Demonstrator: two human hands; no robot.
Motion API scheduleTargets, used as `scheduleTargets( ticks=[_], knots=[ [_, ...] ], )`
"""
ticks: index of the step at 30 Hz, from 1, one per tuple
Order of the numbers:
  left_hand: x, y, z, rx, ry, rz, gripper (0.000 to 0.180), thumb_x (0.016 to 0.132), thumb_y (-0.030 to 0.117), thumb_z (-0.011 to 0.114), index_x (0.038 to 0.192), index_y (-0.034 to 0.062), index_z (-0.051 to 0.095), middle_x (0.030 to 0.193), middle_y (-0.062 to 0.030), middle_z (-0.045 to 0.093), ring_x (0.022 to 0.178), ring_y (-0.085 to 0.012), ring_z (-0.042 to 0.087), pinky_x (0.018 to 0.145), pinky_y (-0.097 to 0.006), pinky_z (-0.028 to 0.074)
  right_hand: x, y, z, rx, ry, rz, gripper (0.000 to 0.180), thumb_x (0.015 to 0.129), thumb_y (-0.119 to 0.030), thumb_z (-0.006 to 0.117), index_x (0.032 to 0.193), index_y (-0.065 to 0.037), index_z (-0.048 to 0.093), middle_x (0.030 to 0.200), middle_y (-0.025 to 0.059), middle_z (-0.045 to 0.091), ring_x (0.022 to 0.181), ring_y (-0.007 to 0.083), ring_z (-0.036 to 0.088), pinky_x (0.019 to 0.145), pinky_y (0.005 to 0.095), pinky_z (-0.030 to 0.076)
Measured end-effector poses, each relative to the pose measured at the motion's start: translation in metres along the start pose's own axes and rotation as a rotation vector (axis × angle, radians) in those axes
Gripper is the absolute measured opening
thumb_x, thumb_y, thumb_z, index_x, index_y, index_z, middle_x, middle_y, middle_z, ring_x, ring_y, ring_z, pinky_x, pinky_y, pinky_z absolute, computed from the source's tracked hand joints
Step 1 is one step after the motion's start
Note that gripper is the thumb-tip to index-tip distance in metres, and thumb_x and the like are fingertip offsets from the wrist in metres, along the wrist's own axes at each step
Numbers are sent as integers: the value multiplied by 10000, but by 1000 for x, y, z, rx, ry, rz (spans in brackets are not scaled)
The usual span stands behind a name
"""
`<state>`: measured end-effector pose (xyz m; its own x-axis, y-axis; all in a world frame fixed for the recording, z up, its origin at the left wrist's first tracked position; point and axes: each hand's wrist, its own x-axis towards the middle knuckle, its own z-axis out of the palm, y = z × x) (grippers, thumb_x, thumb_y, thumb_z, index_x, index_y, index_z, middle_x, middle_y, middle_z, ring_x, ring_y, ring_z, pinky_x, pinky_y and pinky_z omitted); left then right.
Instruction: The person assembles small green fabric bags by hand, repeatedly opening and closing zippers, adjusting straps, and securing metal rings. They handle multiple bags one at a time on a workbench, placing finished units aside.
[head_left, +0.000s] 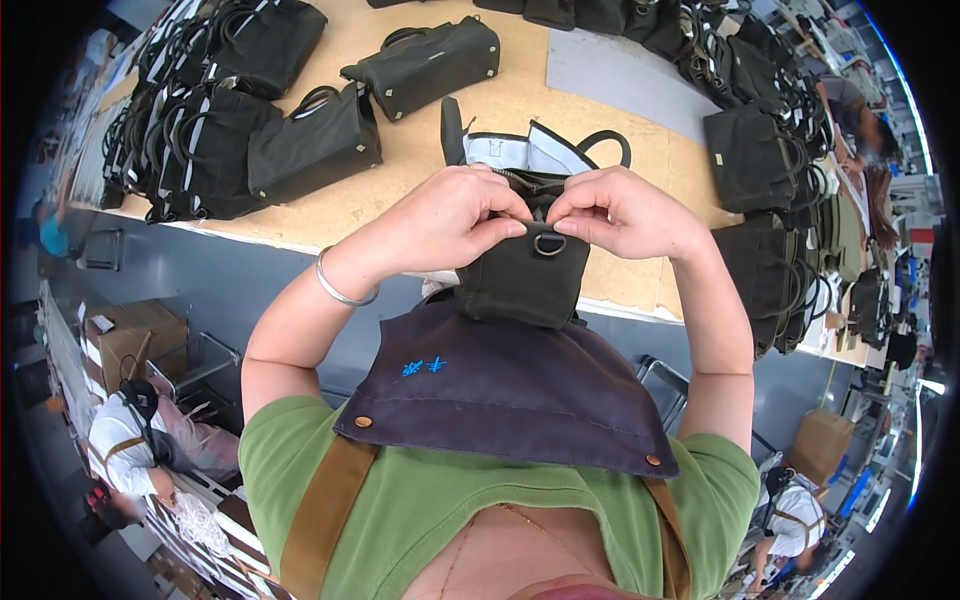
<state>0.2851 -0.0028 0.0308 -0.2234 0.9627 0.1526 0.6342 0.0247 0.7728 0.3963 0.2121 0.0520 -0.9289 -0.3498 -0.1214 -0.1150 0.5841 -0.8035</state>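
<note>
A dark olive handbag (526, 282) stands at the table's near edge, right against my apron (510, 385). Its zip is partly open at the top, and a small metal D-ring (549, 243) sits on the end facing me. My left hand (468, 212) pinches the bag's upper edge just left of the ring. On the other side my right hand (615, 212) pinches the same edge, thumb and fingers pressed together. Beyond my hands the bag's pale lining (500, 152) shows, with a dark handle (606, 142) looping out at the right.
Two similar bags (430, 65) (318, 145) lie on the wooden table (420, 150) ahead to the left. Piles of bags line the left (205, 140) and right (755, 165). A grey sheet (630, 80) covers part of the tabletop. Other people (135, 440) work behind me on both sides.
</note>
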Motion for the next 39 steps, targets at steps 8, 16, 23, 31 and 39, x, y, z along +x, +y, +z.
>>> scheduleTargets(
  ticks=[8,16,23,31,39],
  knots=[
    [-7,-11,43,287,299,294,168,684,50,708,842,89,670,706,-46,524,687,-240,520,637,-354,464,-26,0,30,-379,272,-161,135,760,-60,663,893,-51,640,797,102,532,789,295,582,658,394,488],
    [-46,-57,79,183,853,-211,390,816,73,680,1191,40,579,958,-117,542,844,-221,547,755,-306,465,-54,79,65,-170,1054,61,176,806,-95,699,979,-91,668,1052,125,605,1058,292,569,850,361,477],
    [-20,-61,137,-121,429,-187,421,896,31,551,1303,-12,451,1150,-120,464,878,-214,540,785,-303,476,6,82,68,-225,755,316,417,785,-271,713,1122,-45,614,1313,207,456,1197,367,492,941,398,459],
    [1,-36,52,514,645,-279,689,747,218,780,1350,79,475,1271,-141,488,1117,-304,475,954,-423,382,12,64,56,-154,696,-76,310,613,144,507,817,-49,638,1167,88,600,1073,312,570,939,401,438],
    [-5,-89,40,-677,631,-361,194,899,128,652,1044,0,674,956,-33,673,806,-130,603,772,-273,487,-33,78,20,-587,676,-213,155,629,40,624,665,-101,570,971,5,658,944,227,595,875,362,389]
  ],
)
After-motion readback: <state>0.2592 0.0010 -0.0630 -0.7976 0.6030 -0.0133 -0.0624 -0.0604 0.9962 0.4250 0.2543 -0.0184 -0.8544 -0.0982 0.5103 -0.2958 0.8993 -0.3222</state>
